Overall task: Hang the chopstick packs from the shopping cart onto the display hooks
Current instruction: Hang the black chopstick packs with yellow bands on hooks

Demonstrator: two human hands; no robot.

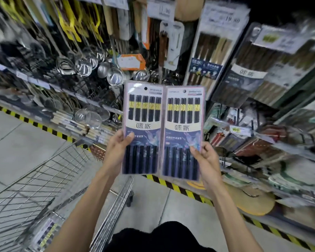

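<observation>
Black packs (pixel 143 128) aloft; cart pack (pixel 45 231), perhaps

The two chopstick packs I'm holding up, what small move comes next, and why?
Probably raise the right pack toward the hanging chopsticks up right and line its hole up for hanging. The right hand and left hand each grip one pack upright, holes on top; the left pack can wait.

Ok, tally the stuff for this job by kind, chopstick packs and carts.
Shopping cart: 1
Chopstick packs: 3 (left pack in the left hand, right pack in the right hand, blurred pack lying in the cart)
Total: 4
</observation>
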